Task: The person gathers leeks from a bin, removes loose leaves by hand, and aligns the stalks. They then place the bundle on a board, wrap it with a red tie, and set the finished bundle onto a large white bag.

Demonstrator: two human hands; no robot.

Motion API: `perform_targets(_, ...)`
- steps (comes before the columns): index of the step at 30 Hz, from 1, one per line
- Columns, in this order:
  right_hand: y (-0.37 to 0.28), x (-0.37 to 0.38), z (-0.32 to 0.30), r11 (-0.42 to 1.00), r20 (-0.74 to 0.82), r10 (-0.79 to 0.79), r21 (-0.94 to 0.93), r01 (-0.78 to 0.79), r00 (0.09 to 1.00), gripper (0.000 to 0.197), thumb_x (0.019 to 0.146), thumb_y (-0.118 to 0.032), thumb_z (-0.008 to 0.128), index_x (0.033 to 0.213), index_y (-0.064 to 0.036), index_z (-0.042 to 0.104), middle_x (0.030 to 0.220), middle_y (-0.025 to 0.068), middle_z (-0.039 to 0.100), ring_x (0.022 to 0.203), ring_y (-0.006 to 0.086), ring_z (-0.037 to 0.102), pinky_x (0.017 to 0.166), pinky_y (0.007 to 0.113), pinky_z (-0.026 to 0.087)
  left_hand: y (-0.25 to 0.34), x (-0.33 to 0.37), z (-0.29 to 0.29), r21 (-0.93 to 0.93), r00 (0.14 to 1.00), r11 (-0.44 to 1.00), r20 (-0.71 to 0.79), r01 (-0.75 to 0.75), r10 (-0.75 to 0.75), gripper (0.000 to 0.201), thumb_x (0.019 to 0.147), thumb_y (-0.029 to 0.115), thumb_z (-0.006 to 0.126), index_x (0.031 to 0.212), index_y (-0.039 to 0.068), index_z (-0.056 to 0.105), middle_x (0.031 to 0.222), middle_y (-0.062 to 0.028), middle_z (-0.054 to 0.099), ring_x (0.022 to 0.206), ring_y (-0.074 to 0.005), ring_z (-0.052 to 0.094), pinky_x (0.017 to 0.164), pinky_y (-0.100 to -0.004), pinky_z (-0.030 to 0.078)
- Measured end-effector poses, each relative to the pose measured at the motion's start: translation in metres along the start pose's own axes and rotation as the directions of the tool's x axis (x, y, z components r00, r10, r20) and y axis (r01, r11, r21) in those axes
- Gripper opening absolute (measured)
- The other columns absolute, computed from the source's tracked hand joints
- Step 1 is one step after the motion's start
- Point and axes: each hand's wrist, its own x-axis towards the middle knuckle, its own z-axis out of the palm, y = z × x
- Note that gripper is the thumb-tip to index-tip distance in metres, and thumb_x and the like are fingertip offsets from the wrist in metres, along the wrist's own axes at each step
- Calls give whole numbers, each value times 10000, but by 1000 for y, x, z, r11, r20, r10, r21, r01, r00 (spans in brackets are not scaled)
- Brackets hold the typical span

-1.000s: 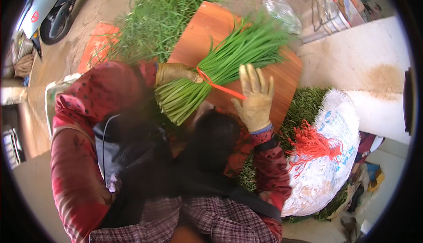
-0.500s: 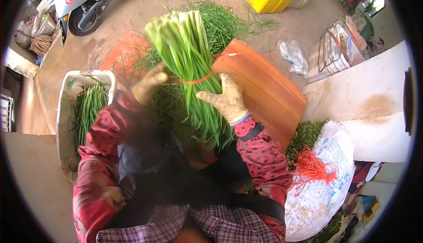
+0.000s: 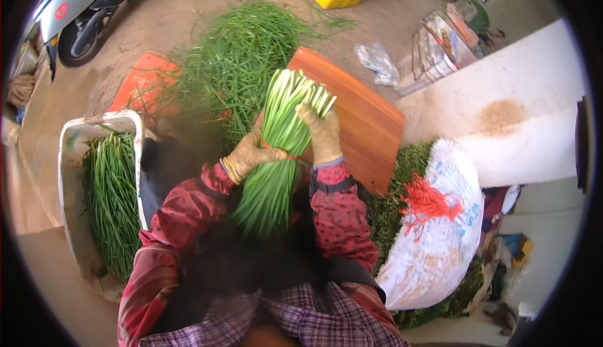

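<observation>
Head view: at nine o'clock the white tub (image 3: 75, 183), holding green leaves (image 3: 113, 202), sets our edge with its rim. Toward eleven lies a loose pile (image 3: 251, 42). At centre, our left hand (image 3: 250, 157) wraps around the bunch (image 3: 270, 187) by its red band (image 3: 292, 157). We judge the step in hand to be steadying the banded bunch; moving it calls for a snug hold. Our right hand (image 3: 322, 134) half curls against the pale stalks; we cannot tell whether it grips. At two, the brown board (image 3: 367, 114) gives bare room; at four, the white sack (image 3: 427, 253) limits us.
</observation>
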Motion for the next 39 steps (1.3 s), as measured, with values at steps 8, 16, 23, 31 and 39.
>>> perform_targets(8,3,-54,-50,995,-116,-98,-45,93,988,608,869,-298,636,1336,-9,375,952,8,556,838,93,537,736,250,464,-19,22,9,220,994,975,105,-32,9,553,706,297,743,1160,30,576,1015,-68,643,827,-170,621,721,-302,509)
perform_targets(16,-16,-175,-32,960,-266,-157,186,210,951,855,675,-200,833,1358,5,362,1258,82,529,1123,163,506,927,323,449,0,35,131,269,985,961,174,-67,20,504,837,191,663,1277,38,472,1121,-82,590,980,-199,579,881,-339,459)
perform_targets(23,-105,-326,-116,826,-682,-344,107,553,645,587,781,-122,722,1286,8,451,1076,63,603,958,150,572,853,305,483,-87,-63,251,458,713,883,652,-101,-256,893,722,63,752,1458,68,247,1299,-89,463,1218,-205,419,1020,-337,359)
perform_targets(31,-84,-588,-173,955,-964,-256,-241,172,71,489,794,-109,720,1221,22,522,1050,58,625,894,144,591,834,286,485,-190,-42,256,663,428,718,598,212,-678,775,819,131,664,1472,126,247,1119,-118,567,828,-143,623,657,-238,513)
perform_targets(39,-65,-782,-225,954,-850,-284,-205,-219,-444,499,760,-157,760,1168,36,546,1034,73,629,902,177,580,835,295,462,-200,0,256,674,479,654,473,344,-740,685,860,270,659,1407,25,328,985,-101,639,732,-164,651,627,-246,538)
